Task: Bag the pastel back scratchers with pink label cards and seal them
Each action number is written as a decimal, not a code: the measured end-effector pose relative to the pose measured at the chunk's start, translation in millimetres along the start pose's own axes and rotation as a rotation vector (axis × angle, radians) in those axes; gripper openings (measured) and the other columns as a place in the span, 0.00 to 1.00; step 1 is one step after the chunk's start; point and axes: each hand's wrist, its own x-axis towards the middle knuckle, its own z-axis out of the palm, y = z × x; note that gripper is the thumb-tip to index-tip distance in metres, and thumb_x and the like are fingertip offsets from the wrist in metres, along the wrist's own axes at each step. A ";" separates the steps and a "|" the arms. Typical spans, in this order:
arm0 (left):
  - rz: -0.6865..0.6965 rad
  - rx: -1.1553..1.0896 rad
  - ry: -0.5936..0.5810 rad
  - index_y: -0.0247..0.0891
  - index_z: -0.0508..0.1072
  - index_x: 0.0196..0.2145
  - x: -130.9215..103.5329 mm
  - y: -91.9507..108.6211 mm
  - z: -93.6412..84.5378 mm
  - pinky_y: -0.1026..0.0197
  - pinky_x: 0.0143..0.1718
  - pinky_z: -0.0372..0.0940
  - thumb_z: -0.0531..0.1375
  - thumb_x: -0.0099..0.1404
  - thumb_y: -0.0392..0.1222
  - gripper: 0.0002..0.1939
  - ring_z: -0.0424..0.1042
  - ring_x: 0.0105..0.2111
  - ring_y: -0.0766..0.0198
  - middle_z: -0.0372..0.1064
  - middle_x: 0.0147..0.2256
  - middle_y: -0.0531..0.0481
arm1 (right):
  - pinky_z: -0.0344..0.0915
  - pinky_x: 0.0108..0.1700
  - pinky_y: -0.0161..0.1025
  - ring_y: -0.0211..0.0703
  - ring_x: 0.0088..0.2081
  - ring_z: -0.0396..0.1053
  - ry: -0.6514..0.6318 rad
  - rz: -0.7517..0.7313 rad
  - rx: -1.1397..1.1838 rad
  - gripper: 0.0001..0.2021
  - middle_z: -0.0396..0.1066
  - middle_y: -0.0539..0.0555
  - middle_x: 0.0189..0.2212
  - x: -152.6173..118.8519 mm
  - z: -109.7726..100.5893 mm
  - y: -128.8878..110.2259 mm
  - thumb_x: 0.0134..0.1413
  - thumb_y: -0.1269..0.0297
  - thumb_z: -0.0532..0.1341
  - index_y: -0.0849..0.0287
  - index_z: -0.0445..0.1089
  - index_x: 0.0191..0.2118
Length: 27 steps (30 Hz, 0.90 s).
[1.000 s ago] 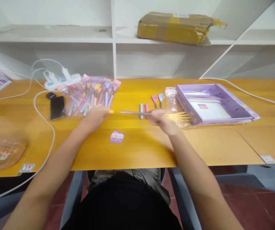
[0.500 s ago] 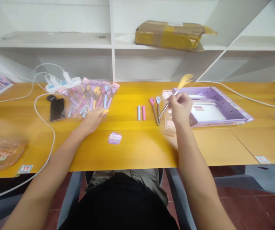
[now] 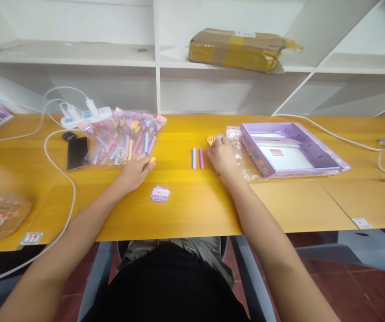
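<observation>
My left hand (image 3: 137, 172) is closed around a yellow tube (image 3: 152, 160), of which only the end shows, just in front of the plastic-bagged hand-shaped sticks (image 3: 130, 138). On the right, my right hand (image 3: 221, 156) is closed over the metal-stemmed sticks beside the clear bag (image 3: 242, 156). A yellow hand-shaped head (image 3: 210, 140) and a blue head (image 3: 220, 137) stick out past its fingers; the pink one is hidden. Between my hands lie a blue tube (image 3: 194, 158) and a pink tube (image 3: 201, 158), side by side. Small printed cards (image 3: 160, 194) lie nearer me.
A purple open box (image 3: 259, 156) stands at the right. Behind the left bags is a white power strip (image 3: 95, 114) with cables; a black phone (image 3: 77, 153) lies near it. An orange pouch (image 3: 2, 214) is at far left. A taped parcel (image 3: 233, 49) sits on the shelf.
My right hand has moved left and down with the yellow-headed stick, from above the box edge to the other metal sticks. My left hand still holds the yellow tube, slightly shifted right.
</observation>
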 end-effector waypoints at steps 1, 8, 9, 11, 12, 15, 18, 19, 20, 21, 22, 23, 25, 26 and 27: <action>-0.017 -0.029 0.013 0.40 0.71 0.31 -0.4 1.2 1.4 0.55 0.42 0.63 0.51 0.79 0.55 0.23 0.69 0.36 0.57 0.69 0.33 0.47 | 0.67 0.53 0.52 0.58 0.48 0.71 0.011 -0.054 0.058 0.04 0.72 0.70 0.49 -3.6 -2.2 -8.0 0.64 0.69 0.59 0.60 0.69 0.43; -0.191 -0.527 -0.030 0.38 0.78 0.38 -4.4 11.8 21.7 0.59 0.33 0.63 0.59 0.74 0.61 0.23 0.69 0.29 0.61 0.68 0.27 0.53 | 0.67 0.37 0.40 0.41 0.31 0.70 -0.463 -0.319 0.725 0.21 0.74 0.50 0.36 -58.1 4.3 -98.1 0.69 0.51 0.66 0.57 0.65 0.58; -0.205 -0.624 -0.037 0.37 0.78 0.40 -4.6 13.1 25.3 0.60 0.32 0.64 0.61 0.72 0.62 0.23 0.70 0.28 0.62 0.69 0.27 0.54 | 0.67 0.36 0.39 0.40 0.30 0.70 -0.514 -0.314 0.784 0.24 0.74 0.49 0.35 -65.4 8.8 -108.8 0.68 0.51 0.67 0.57 0.63 0.61; -0.202 -0.783 -0.051 0.37 0.76 0.42 -4.7 15.1 31.4 0.60 0.32 0.67 0.65 0.69 0.63 0.24 0.72 0.27 0.63 0.72 0.28 0.53 | 0.67 0.34 0.38 0.39 0.29 0.70 -0.555 -0.297 0.855 0.28 0.73 0.47 0.34 -75.0 17.4 -122.4 0.67 0.52 0.67 0.57 0.60 0.64; -0.186 -0.833 -0.058 0.37 0.76 0.43 -4.7 15.7 33.4 0.59 0.33 0.69 0.66 0.68 0.63 0.25 0.74 0.28 0.62 0.73 0.30 0.52 | 0.67 0.33 0.37 0.39 0.28 0.71 -0.551 -0.289 0.867 0.28 0.72 0.46 0.33 -76.9 20.5 -125.1 0.67 0.53 0.67 0.57 0.59 0.65; -0.139 -0.828 -0.051 0.37 0.74 0.50 -3.9 14.2 31.9 0.55 0.38 0.73 0.62 0.71 0.64 0.26 0.78 0.33 0.59 0.77 0.37 0.46 | 0.68 0.35 0.38 0.41 0.29 0.72 -0.463 -0.248 0.800 0.23 0.73 0.47 0.33 -71.3 20.5 -117.9 0.70 0.57 0.62 0.57 0.60 0.65; -0.075 -0.446 0.073 0.39 0.76 0.53 -1.3 5.2 18.5 0.47 0.52 0.73 0.55 0.78 0.55 0.19 0.78 0.45 0.53 0.77 0.47 0.41 | 0.69 0.40 0.41 0.47 0.34 0.75 -0.338 -0.175 0.500 0.21 0.76 0.53 0.35 -55.6 7.6 -95.7 0.70 0.61 0.59 0.59 0.61 0.65; -0.046 -0.253 0.125 0.40 0.77 0.52 -0.1 0.4 12.5 0.44 0.58 0.70 0.56 0.77 0.51 0.17 0.76 0.50 0.50 0.76 0.49 0.40 | 0.70 0.41 0.43 0.50 0.35 0.76 -0.309 -0.137 0.356 0.22 0.77 0.55 0.36 -50.1 1.9 -86.9 0.70 0.63 0.58 0.60 0.61 0.65; -0.027 -0.076 0.166 0.40 0.78 0.52 1.1 -4.8 6.5 0.41 0.62 0.66 0.57 0.77 0.48 0.15 0.72 0.55 0.47 0.74 0.51 0.39 | 0.70 0.42 0.44 0.53 0.37 0.77 -0.289 -0.092 0.207 0.22 0.78 0.58 0.37 -45.2 -3.7 -78.2 0.70 0.63 0.58 0.62 0.62 0.65; -0.023 0.065 0.191 0.40 0.79 0.53 2.1 -10.3 0.9 0.39 0.65 0.63 0.57 0.76 0.46 0.15 0.69 0.58 0.44 0.73 0.53 0.38 | 0.70 0.43 0.46 0.56 0.38 0.78 -0.278 -0.045 0.070 0.22 0.79 0.61 0.39 -41.0 -9.1 -69.9 0.70 0.63 0.57 0.63 0.62 0.65; -0.026 0.165 0.199 0.39 0.79 0.55 2.7 -15.5 -3.7 0.38 0.66 0.62 0.57 0.75 0.44 0.16 0.66 0.59 0.42 0.72 0.54 0.36 | 0.70 0.44 0.46 0.58 0.40 0.78 -0.275 -0.001 -0.043 0.21 0.80 0.64 0.40 -37.6 -13.9 -62.3 0.70 0.62 0.57 0.63 0.62 0.64; -0.033 0.230 0.190 0.40 0.79 0.57 3.0 -20.1 -7.1 0.37 0.66 0.61 0.57 0.75 0.44 0.18 0.64 0.60 0.41 0.71 0.56 0.36 | 0.70 0.45 0.47 0.60 0.41 0.79 -0.275 0.038 -0.126 0.21 0.81 0.66 0.42 -34.9 -18.0 -55.8 0.70 0.61 0.57 0.63 0.62 0.64; -0.054 0.298 0.141 0.42 0.78 0.60 2.3 -26.1 -10.1 0.35 0.64 0.61 0.57 0.76 0.45 0.20 0.62 0.60 0.39 0.70 0.59 0.36 | 0.70 0.45 0.48 0.61 0.42 0.80 -0.284 0.091 -0.213 0.21 0.81 0.68 0.45 -31.3 -24.2 -46.3 0.70 0.60 0.57 0.63 0.62 0.63; -0.068 0.317 0.113 0.44 0.78 0.61 1.6 -27.2 -9.9 0.34 0.64 0.60 0.57 0.76 0.47 0.20 0.61 0.60 0.38 0.70 0.60 0.37 | 0.70 0.45 0.48 0.62 0.42 0.80 -0.287 0.109 -0.231 0.21 0.81 0.68 0.45 -30.1 -26.3 -43.3 0.70 0.60 0.56 0.63 0.62 0.63; -0.085 0.332 0.088 0.47 0.78 0.62 1.0 -27.2 -8.8 0.32 0.63 0.60 0.57 0.77 0.49 0.21 0.61 0.60 0.37 0.69 0.61 0.38 | 0.70 0.45 0.48 0.62 0.42 0.80 -0.290 0.122 -0.240 0.20 0.81 0.69 0.46 -29.2 -27.9 -41.2 0.71 0.60 0.56 0.63 0.62 0.63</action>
